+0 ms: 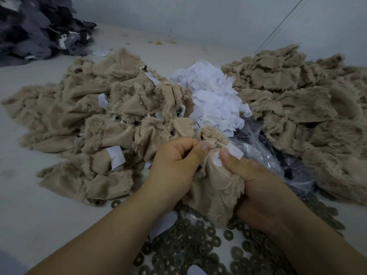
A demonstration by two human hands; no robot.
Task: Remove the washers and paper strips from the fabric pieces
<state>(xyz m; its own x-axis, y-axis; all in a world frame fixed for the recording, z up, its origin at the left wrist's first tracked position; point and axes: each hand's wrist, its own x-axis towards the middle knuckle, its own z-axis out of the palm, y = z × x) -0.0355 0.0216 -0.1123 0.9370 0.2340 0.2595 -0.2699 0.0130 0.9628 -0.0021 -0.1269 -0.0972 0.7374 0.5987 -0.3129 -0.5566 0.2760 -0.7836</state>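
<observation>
A beige furry fabric piece (216, 187) hangs between both hands at centre. My left hand (174, 165) pinches its top edge between thumb and fingers. My right hand (256, 185) grips the same piece, its thumb pressing a white paper strip (234, 152) against the cloth. No washer shows on this piece. To the left lies a heap of beige fabric pieces (95, 124) with white strips and dark studs still in them. Below my hands, several dark round washers (190, 241) are spread on the table.
A pile of loose white paper strips (214, 96) sits behind my hands. A clear plastic bag (264, 155) lies beside it. A second beige heap (297, 100) fills the right side. Dark grey fabric (33, 30) is stacked at the far left, on the pale table (29, 195).
</observation>
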